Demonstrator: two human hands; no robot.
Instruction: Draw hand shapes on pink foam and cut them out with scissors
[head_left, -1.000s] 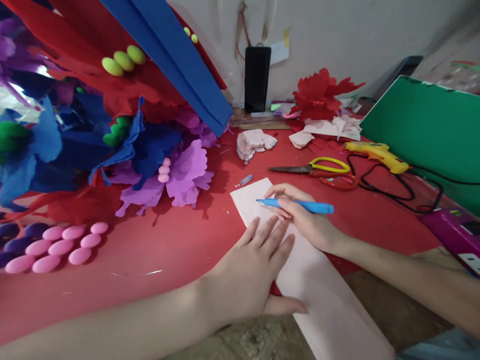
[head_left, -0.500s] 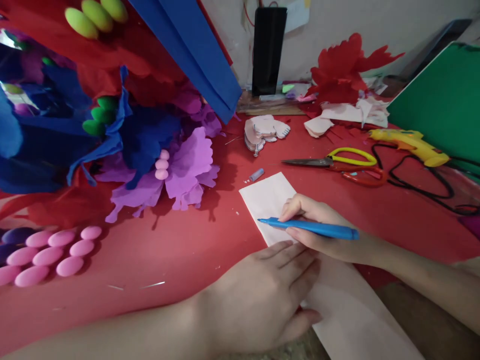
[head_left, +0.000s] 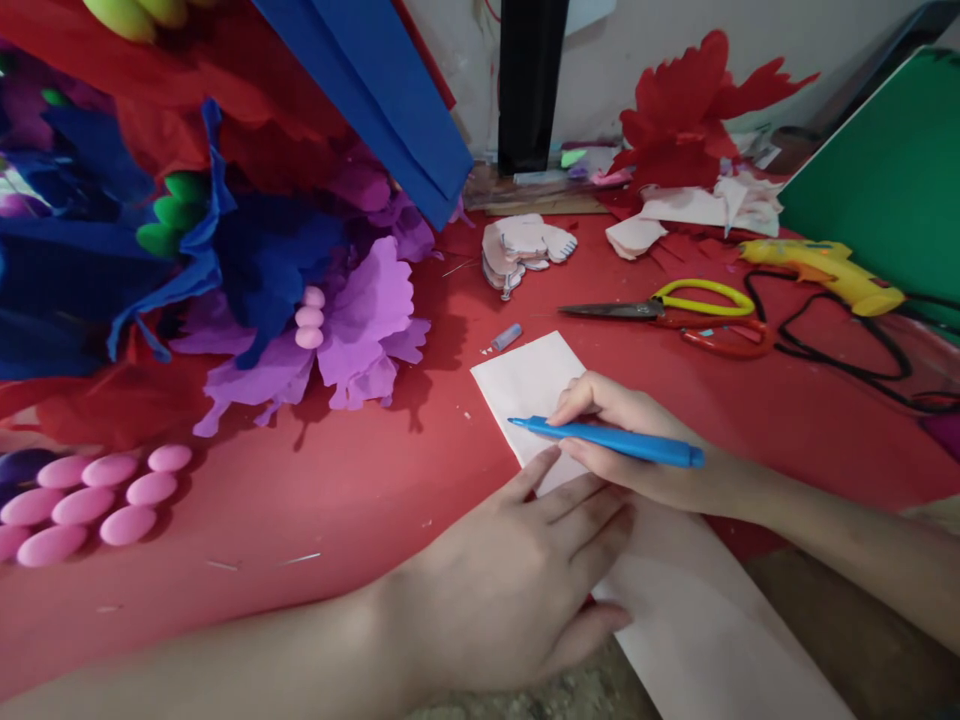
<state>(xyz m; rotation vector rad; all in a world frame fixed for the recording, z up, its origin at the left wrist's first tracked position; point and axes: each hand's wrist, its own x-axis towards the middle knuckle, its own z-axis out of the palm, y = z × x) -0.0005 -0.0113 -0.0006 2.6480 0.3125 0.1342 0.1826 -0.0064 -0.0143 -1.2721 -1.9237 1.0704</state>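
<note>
A long strip of pale pink paper [head_left: 529, 375] lies on the red table sheet [head_left: 360, 480]. My left hand [head_left: 517, 585] rests flat on the strip with its fingers stretched out, pressing it down. My right hand [head_left: 637, 445] lies on the paper just beyond, fingers closed round a blue pen [head_left: 607, 440]. The pen's tip points left, close to the strip's left edge and just above my left fingertips.
Paper flowers in blue, purple and red [head_left: 300, 290] crowd the left. Pink foam ovals [head_left: 90, 495] lie front left. A pen cap [head_left: 508, 336], pink cut-outs [head_left: 521, 250], scissors [head_left: 660, 305], a yellow glue gun [head_left: 825, 275] with black cord and a green sheet [head_left: 892, 180] lie behind and right.
The view has tilted down and closer. My right hand with the pen has slid nearer along the strip towards my left hand, which stays pressed on the paper.
</note>
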